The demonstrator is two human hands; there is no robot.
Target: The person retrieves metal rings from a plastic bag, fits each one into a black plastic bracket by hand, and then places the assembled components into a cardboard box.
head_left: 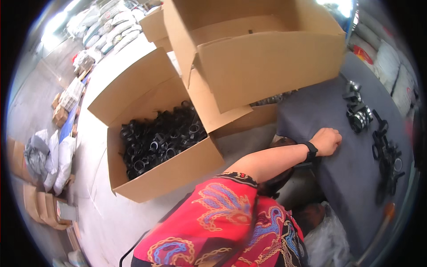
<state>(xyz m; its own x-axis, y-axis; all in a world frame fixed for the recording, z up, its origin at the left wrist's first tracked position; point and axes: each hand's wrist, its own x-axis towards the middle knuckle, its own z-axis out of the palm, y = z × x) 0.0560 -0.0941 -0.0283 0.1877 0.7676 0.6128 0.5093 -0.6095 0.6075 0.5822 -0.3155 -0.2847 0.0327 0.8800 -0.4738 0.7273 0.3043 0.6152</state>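
My left hand (327, 141), with a black watch (311, 151) on its wrist, reaches across to the right over the dark grey tabletop (307, 111). Its fingers are curled closed, and whatever they may hold is hidden. My right hand is out of view. Beyond my left hand, a cluster of silver and black ring-shaped parts (358, 118) lies on the tabletop. Nearer the right edge is a row of black parts with rings (387, 155). Left of my arm, an open cardboard box (169, 171) holds many loose black ring-shaped parts (158, 144).
A larger open cardboard box (271, 66) stands above and right of the parts box, close to the tabletop. Clear plastic (329, 240) hangs below the table's near edge. White sacks (118, 29) are piled at the back left. More boxes (44, 207) stand along the left.
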